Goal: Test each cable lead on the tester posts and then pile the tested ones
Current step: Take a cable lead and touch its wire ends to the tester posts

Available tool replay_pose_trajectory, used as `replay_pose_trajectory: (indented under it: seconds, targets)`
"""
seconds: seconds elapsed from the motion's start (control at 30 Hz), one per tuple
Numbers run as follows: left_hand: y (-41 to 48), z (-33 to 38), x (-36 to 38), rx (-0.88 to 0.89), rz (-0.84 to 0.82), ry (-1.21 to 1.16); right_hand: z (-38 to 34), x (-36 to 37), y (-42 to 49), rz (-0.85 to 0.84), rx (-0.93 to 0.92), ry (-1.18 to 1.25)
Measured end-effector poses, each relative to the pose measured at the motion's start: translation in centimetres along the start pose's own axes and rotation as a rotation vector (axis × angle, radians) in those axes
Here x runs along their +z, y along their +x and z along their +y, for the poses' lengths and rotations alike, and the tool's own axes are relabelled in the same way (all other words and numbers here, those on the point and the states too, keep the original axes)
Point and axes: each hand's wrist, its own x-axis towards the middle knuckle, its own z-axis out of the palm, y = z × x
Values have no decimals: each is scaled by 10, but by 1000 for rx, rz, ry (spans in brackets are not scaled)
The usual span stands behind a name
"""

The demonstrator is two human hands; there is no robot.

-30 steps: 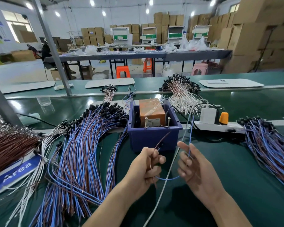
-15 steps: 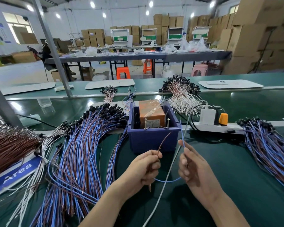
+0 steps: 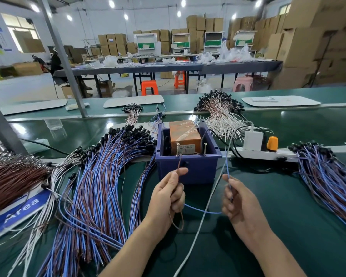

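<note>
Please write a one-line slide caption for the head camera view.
Left hand holds a brown lead near a tester post in the blue box; right hand holds the blue lead.

Warehouse hall, white walls (image 3: 88, 25), window (image 3: 20, 35) far left, ceiling lights (image 3: 111, 4) on. Cardboard boxes (image 3: 308, 48) stacked rear and right. Long grey table (image 3: 168, 67); orange stools (image 3: 149, 87) underneath.

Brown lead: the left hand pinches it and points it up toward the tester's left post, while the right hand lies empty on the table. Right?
Not quite. In the head view the right hand is not empty: it pinches a blue lead held upright. The rest holds: the left hand pinches the brown lead, which points up toward the tester's left post.
</note>
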Motion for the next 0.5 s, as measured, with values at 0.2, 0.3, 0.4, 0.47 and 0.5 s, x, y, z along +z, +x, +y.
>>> replay_pose_trajectory:
  seconds: [0.2, 0.3, 0.4, 0.47, 0.5]
  targets:
    - [1, 1, -2, -85, -20, -3, -1, -2, 1, 27, -11, 29]
    - [-2, 3, 0, -107, 24, -7, 0, -2, 1, 12, -18, 1]
    - [-4, 4, 2, -94, 73, 38, 3, -3, 2, -2, -31, -37]
    - [-4, 3, 1, -70, 102, 47, 5, -4, 3, -17, -50, -60]
    - [-4, 3, 1, -59, 114, 34, 5, -4, 4, -27, -59, -66]
